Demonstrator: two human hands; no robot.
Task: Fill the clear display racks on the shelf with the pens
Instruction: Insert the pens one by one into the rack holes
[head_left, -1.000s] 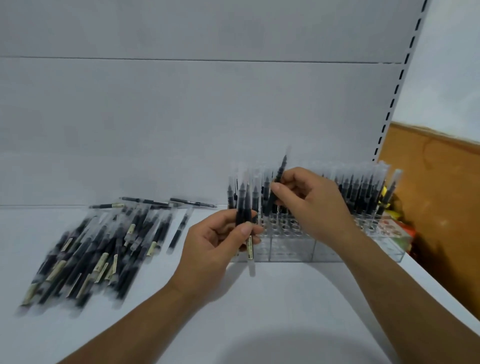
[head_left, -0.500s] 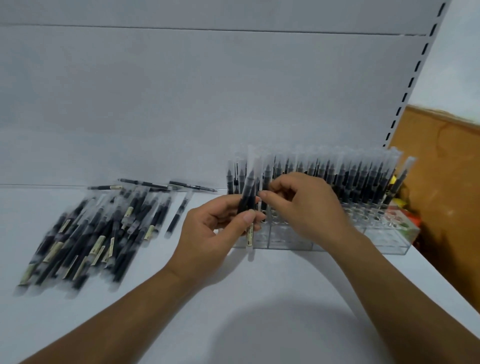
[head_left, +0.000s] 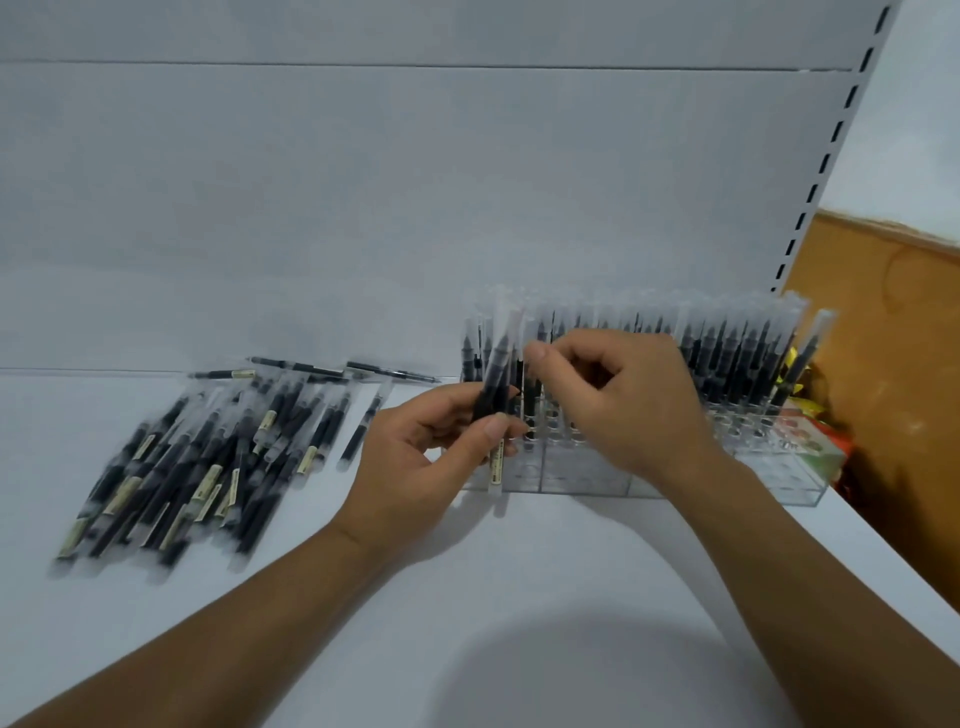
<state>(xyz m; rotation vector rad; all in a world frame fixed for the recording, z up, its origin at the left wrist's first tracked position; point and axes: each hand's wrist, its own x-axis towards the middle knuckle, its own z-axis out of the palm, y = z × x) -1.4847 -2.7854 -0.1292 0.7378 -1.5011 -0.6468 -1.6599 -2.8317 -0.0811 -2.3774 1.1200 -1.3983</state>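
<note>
A few pens (head_left: 496, 374) are being gripped upright by the left hand (head_left: 415, 462); one pen (head_left: 529, 400) is being pinched by the right hand (head_left: 634, 410) at the clear rack (head_left: 727, 483) (back rows filled).

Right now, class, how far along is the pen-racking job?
Done: the back rows of the clear rack hold standing pens. In hand: the left hand grips a few pens, and the right hand pinches one pen at the rack. Left: the front holes and the loose pile.

The racks (head_left: 779, 480) are clear, glossy plastic. The pens (head_left: 208, 467) look plastic too, with black barrels, frosted translucent caps and cream paper labels. The shelf (head_left: 493, 561) and its back panel (head_left: 363, 208) look smooth, matt white.
</note>
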